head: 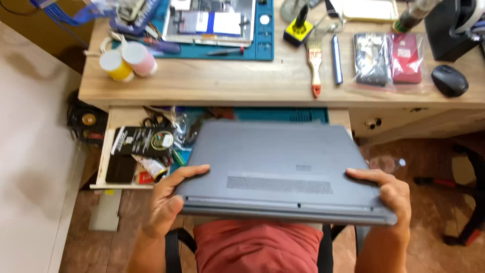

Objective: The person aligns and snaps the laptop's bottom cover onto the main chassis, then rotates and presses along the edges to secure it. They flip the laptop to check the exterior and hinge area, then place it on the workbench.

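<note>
I hold a closed grey laptop [275,162] flat, underside up with its vent slots showing, above an open drawer and my lap. My left hand [169,202] grips its near left corner, thumb on top. At the near right corner my right hand [386,194] grips the edge the same way. The laptop hides most of the drawer's middle and right part.
An open wooden drawer [113,151] holds a black packet, a phone and small tools. On the wooden desk [227,81] lie a teal work mat [265,48], two tape rolls [129,60], a paintbrush [314,63], a blue pen, bagged phones [389,60] and a black mouse [449,80].
</note>
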